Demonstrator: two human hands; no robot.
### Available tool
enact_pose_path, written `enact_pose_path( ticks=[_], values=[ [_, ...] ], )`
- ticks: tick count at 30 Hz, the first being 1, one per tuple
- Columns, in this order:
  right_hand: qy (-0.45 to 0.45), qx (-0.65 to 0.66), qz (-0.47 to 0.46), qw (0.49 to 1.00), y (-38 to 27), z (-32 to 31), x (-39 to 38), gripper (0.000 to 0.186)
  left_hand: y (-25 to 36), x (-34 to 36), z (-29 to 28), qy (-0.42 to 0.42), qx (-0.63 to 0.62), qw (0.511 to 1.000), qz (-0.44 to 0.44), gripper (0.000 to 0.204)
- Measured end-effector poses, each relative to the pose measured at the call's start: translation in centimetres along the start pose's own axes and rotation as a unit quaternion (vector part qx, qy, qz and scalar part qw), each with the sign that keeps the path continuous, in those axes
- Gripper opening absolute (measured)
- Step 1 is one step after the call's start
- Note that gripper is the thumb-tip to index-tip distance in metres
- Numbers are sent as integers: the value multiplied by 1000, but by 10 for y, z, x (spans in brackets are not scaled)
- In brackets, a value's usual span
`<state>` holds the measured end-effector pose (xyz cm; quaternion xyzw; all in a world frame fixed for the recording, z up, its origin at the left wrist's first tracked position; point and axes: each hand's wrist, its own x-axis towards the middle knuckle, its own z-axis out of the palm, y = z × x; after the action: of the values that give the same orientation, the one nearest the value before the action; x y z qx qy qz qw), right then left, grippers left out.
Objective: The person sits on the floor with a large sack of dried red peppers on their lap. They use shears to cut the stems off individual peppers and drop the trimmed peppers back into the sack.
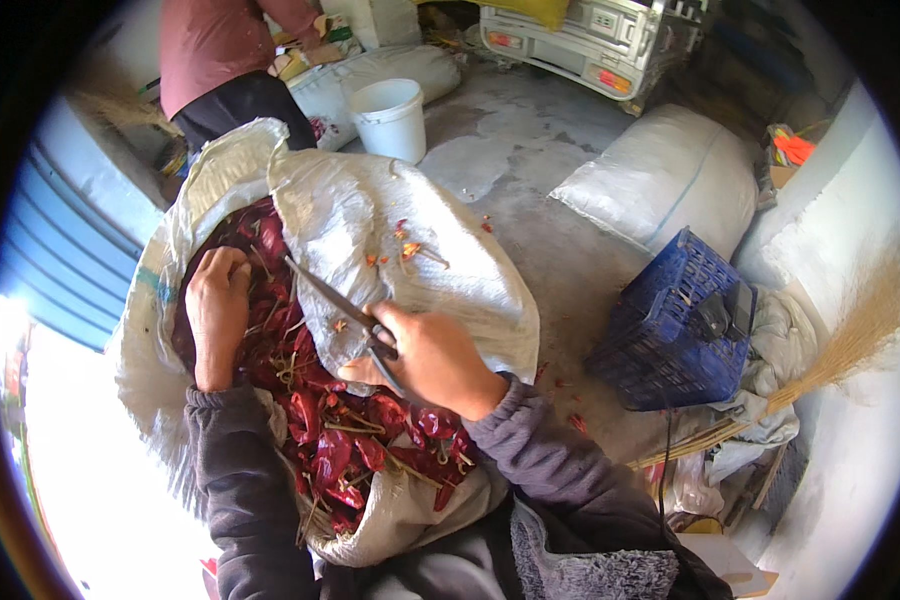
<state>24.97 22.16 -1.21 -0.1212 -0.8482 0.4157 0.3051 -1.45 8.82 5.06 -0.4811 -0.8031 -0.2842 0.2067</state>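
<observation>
A large white woven sack [450,260] lies open in front of me, full of dried red chili peppers [332,458] with pale stems. My left hand [218,308] rests among the peppers at the sack's left side. Its fingers are curled, and whatever they hold is hidden under them. My right hand [425,355] grips a pair of dark metal scissors [332,296] over the middle of the sack. The scissors' tip points up and left, toward my left hand. Cut stem bits [410,248] lie on the sack's folded flap.
A blue plastic crate [625,350] and a straw broom [840,345] stand at the right. Beyond them is a stuffed white sack [685,175]. A white bucket [390,122], a person in a red top [215,55] and a vehicle's rear [570,45] are at the back.
</observation>
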Motion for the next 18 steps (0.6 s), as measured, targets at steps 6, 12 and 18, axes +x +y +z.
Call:
enact_pose_path(
  ticks=[6,12,18],
  values=[
    [-13,19,-46,999,-14,-22,7,90,31,-15,-25,34,-94,983,-157,15],
    [-40,-74,-37,996,-15,-13,4,92,27,-24,-30,36,-123,981,-145,25],
    [-43,-52,-19,998,-9,-4,4,90,23,-14,0,-71,-13,997,-28,39]
  ],
)
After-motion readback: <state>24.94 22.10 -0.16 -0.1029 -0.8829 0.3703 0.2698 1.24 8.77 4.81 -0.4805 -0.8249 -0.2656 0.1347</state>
